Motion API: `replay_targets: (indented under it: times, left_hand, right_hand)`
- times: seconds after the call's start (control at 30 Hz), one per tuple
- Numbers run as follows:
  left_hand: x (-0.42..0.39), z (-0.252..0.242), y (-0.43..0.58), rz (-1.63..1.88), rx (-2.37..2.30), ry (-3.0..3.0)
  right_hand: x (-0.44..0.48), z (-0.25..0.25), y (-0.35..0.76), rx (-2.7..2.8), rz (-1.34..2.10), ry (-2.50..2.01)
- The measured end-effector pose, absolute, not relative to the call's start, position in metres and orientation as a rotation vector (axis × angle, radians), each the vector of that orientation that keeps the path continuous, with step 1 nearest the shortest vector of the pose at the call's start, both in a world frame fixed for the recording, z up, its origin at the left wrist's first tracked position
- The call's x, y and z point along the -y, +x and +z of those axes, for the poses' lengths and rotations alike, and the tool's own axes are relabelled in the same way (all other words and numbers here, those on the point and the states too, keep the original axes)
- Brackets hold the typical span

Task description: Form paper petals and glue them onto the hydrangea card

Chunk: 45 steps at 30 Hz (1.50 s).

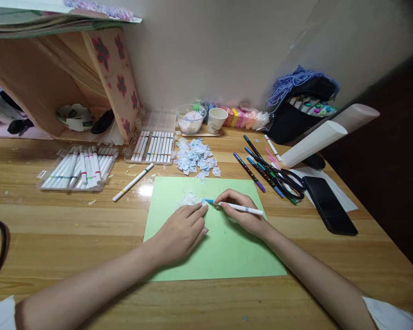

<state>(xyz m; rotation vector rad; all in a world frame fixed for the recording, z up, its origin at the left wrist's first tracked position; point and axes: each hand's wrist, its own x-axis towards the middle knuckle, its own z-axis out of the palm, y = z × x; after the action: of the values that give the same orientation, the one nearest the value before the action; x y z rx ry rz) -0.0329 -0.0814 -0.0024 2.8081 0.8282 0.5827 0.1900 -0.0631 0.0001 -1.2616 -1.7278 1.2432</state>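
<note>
My right hand [242, 211] is closed in a writing grip on a white marker [246, 209]. The marker's blue tip meets small paper scraps [188, 198] on a green sheet of paper [220, 261]. My left hand [181, 231] lies flat on the sheet with its fingers stretched out, the fingertips at the edge of the scraps beside the marker tip. Whatever is directly under those fingertips is hidden. Just beyond the sheet's far edge is a loose heap of blue-and-white paper scraps [194, 156].
Marker cases [77, 169] [151, 146] and a loose marker [133, 182] lie to the left. Behind the heap stand a glass bowl [190, 120] and a paper cup [217, 120]. Right of the sheet are several pens [249, 172], black-handled scissors [289, 179], a phone [329, 205] and a white tube [315, 143].
</note>
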Motion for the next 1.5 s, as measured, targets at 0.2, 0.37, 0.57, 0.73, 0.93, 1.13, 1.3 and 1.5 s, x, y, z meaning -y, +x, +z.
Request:
replay_targets:
  times: [0.2,0.37,0.57,0.73,0.93,1.13,1.3,1.5]
  left_hand:
    - [0.081,-0.001,-0.033,0.602,-0.828,2.822]
    - [0.081,0.000,-0.032,0.600,-0.818,2.817]
    - [0.081,0.000,-0.032,0.592,-0.812,2.817]
    - [0.081,-0.002,-0.032,0.594,-0.814,2.821]
    - [0.081,-0.002,-0.032,0.590,-0.821,2.817]
    - [0.082,-0.001,-0.033,0.593,-0.821,2.812]
    - [0.082,-0.002,-0.033,0.607,-0.825,2.810]
    - [0.082,-0.002,-0.033,0.607,-0.804,2.810]
  right_hand:
    - [0.063,-0.002,0.192,1.723,1.280,-1.213]
    - [0.063,-0.004,0.193,1.702,1.283,-1.197]
    - [0.062,-0.003,0.194,1.714,1.256,-1.215]
    - [0.063,-0.002,0.194,1.719,1.238,-1.240]
    - [0.062,-0.004,0.194,1.678,1.233,-1.217]
    - [0.062,-0.001,0.185,1.492,1.155,-1.251]
    - [0.059,-0.002,0.174,1.614,1.047,-1.326]
    - [0.051,-0.007,0.164,1.714,1.006,-1.286]
